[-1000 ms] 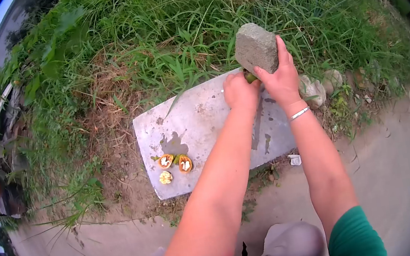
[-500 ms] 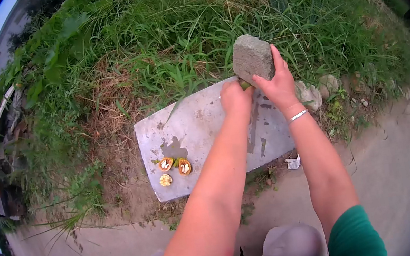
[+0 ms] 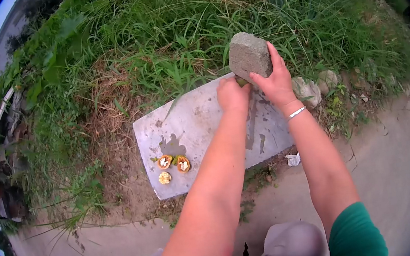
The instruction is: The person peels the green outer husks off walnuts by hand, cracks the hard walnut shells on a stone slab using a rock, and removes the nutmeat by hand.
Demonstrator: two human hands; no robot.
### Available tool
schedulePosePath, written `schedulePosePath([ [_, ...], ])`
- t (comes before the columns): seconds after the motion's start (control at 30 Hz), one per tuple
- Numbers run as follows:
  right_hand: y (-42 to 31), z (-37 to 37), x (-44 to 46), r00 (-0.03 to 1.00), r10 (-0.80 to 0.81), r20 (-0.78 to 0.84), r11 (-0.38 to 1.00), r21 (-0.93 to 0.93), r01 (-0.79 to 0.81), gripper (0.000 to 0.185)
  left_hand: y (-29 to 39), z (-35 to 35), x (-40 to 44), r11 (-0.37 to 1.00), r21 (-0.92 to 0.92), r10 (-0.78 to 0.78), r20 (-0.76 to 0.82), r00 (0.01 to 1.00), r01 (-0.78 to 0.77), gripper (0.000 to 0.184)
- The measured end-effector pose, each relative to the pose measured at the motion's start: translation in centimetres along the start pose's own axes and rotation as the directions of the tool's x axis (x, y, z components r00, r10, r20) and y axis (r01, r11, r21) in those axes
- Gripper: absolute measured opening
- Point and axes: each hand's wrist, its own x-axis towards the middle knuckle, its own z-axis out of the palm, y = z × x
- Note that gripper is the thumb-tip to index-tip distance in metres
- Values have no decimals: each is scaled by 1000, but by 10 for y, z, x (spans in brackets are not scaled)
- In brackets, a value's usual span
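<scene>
My right hand point(image 3: 277, 83) grips a rough grey stone block point(image 3: 249, 56) by its right side and lower edge, holding it tilted over the far edge of a pale stone slab point(image 3: 198, 118). Just below the block, my left hand point(image 3: 233, 94) is closed around a small green walnut point(image 3: 241, 81), mostly hidden by the fingers and the block. Whether block and walnut touch, I cannot tell. At the slab's near left lie two opened walnut halves, one half point(image 3: 165, 161) left of the other half point(image 3: 183, 164). A pale walnut kernel point(image 3: 164, 177) sits in front of them.
Tall grass point(image 3: 177, 38) grows behind the slab. Pale rocks point(image 3: 307, 91) lie off its right end, and a crumpled white scrap point(image 3: 293, 160) is by its near right edge. Concrete paving point(image 3: 374, 157) runs along the front, with my knees point(image 3: 292, 243) close by.
Both hands and the stone block sit slightly further left and up in the view. The grips look the same, and the walnut pieces have not moved on the slab.
</scene>
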Motion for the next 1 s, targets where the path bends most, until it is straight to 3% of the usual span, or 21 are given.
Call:
schedulePosePath([
  [0.23, -14, -18, 23, 973, -70, -218, 983, 154, 105, 86, 3, -3, -4, 1000, 20, 0, -1, 1000, 0, 38],
  [0.33, -12, -10, 12, 985, -37, -167, 977, 200, 70, 87, 1, -1, -2, 1000, 13, 3, -4, 1000, -3, 38],
  [0.4, -9, -1, 6, 991, 92, 94, 993, 63, -98, 83, 1, -1, -2, 1000, -1, 14, -20, 1000, -14, 38],
  [0.43, -12, -6, 10, 989, 83, 120, 996, -50, -78, 84, 2, -3, 0, 999, 7, 34, -33, 999, -34, 38],
  [0.47, -11, -6, 6, 989, 93, 117, 995, -49, -87, 84, 1, -4, -3, 999, 18, 49, -32, 998, -48, 37],
  [0.53, -7, -12, 3, 998, 52, -39, 998, 22, -51, 85, 3, -6, -1, 998, 51, 32, -11, 999, -31, 35],
  [0.6, -6, -26, -8, 986, 136, -95, 988, 88, -128, 83, -3, -6, 2, 997, 77, 7, 7, 1000, -7, 32],
  [0.67, -5, -44, -20, 970, 191, -150, 967, 202, -159, 83, -28, -1, 15, 889, -423, -87, 222, 971, 177, 39],
  [0.7, -1, -52, -28, 972, 169, -162, 976, 168, -142, 83, -35, 1, 17, 788, -558, -100, 301, 948, 260, 40],
  [0.73, 0, -59, -38, 970, 171, -175, 976, 166, -142, 83, -30, -11, 13, 791, -558, -87, 304, 949, 252, 40],
  [0.8, -2, -70, -60, 983, 155, -101, 987, 59, -149, 83, -25, -35, 2, 431, -788, 23, 498, 867, 441, 44],
  [0.87, -4, -71, -84, 984, 145, -103, 989, -8, -147, 84, -29, -43, 2, 410, -785, 70, 535, 842, 465, 51],
  [0.93, -13, -72, -105, 991, 137, -6, 991, -10, -137, 85, -28, -54, -1, 410, -780, 131, 563, 816, 472, 55],
  [1.0, -23, -70, -116, 995, 95, 29, 990, -109, -92, 85, -22, -68, -7, 478, -771, 188, 557, 809, 421, 65],
])
